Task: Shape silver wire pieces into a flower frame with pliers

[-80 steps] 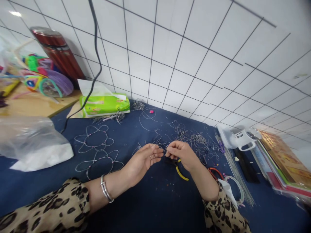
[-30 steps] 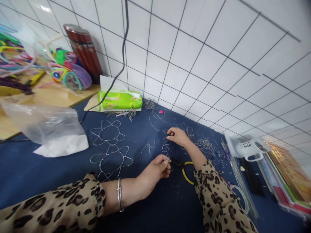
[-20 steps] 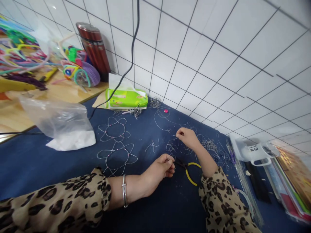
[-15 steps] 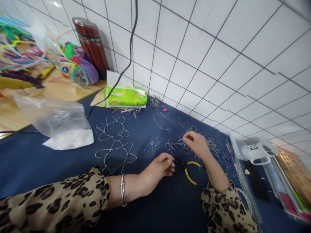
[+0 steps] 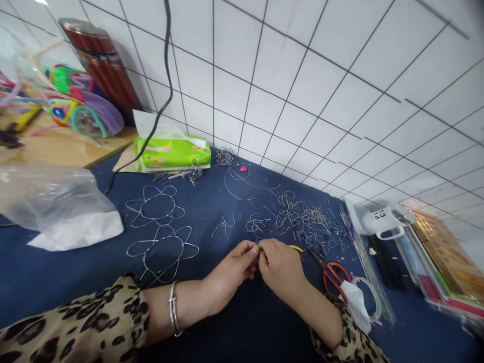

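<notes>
My left hand [image 5: 235, 269] is closed in a pinch over the blue cloth, thumb against the fingers. My right hand [image 5: 282, 264] is pinched too, its fingertips meeting those of the left. What lies between them is too small and covered to make out. To the left lie two flower-shaped wire rings with small pink beads, an upper ring [image 5: 142, 210] and a lower ring [image 5: 144, 256]. Just beyond my fingertips is a small bunch of bent wire [image 5: 256, 222]. Yellow-handled pliers [image 5: 296, 248] are mostly hidden behind my right hand.
Tangled wire scraps [image 5: 312, 217] spread toward the wall. Orange-handled scissors [image 5: 335, 276] lie right of my right hand, near a bundle of straight wires [image 5: 372, 275]. A green tissue pack [image 5: 172, 153], a plastic bag [image 5: 75, 222] and a red flask [image 5: 104, 65] stand left.
My right hand has come from the wire scraps to meet my left fingertips, now covering most of the pliers. The view has shifted right, bringing the orange scissors into sight.
</notes>
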`<state>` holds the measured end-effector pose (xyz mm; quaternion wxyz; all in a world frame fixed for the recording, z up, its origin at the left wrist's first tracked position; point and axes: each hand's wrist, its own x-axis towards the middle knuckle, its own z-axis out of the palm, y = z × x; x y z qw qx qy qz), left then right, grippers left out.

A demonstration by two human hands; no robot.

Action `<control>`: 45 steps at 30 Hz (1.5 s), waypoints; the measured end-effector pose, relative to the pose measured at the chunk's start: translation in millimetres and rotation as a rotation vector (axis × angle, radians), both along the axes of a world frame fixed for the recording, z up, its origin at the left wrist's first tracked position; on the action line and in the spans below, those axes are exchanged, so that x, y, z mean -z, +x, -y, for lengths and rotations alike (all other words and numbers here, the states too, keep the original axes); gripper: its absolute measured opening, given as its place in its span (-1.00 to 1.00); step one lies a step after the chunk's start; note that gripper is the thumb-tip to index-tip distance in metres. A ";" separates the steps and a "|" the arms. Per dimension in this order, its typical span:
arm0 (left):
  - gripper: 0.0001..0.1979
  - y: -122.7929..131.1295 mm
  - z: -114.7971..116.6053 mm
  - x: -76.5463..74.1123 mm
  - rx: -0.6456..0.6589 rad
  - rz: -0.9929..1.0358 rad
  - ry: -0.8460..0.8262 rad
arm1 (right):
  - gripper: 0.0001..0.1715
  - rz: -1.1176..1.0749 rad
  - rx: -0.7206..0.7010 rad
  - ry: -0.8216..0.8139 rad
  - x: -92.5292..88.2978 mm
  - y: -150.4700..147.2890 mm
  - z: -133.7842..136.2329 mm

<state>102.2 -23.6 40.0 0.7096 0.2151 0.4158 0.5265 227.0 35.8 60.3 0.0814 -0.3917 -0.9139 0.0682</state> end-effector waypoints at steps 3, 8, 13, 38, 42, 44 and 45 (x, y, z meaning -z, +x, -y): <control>-0.76 0.6 -0.4 -0.1 0.012 0.005 -0.015 | -0.85 -0.089 -0.014 -0.144 -2.7 2.0 0.8; -0.76 -1.1 -1.4 -3.9 0.033 0.077 -0.029 | -0.85 -0.303 -0.007 -0.311 -5.5 4.1 0.8; -0.77 -2.9 -5.6 -4.2 -0.031 0.158 -0.054 | -0.76 -0.423 -0.032 -0.308 -3.5 1.7 6.5; -0.75 -56.1 -40.2 -30.2 -0.027 -0.353 0.131 | -0.66 -0.274 -0.262 -0.122 13.5 3.4 -9.7; -0.77 -79.0 -52.0 -31.2 0.132 -0.890 0.296 | -0.65 -0.095 -0.275 -0.114 18.1 1.5 -23.9; -0.79 -87.8 -56.2 -28.1 0.209 -1.115 0.414 | -0.63 -0.053 -0.250 -0.089 19.2 2.1 -32.8; -0.80 -91.2 -57.6 -25.6 0.242 -1.217 0.461 | -0.62 -0.042 -0.226 -0.074 19.5 3.0 -37.8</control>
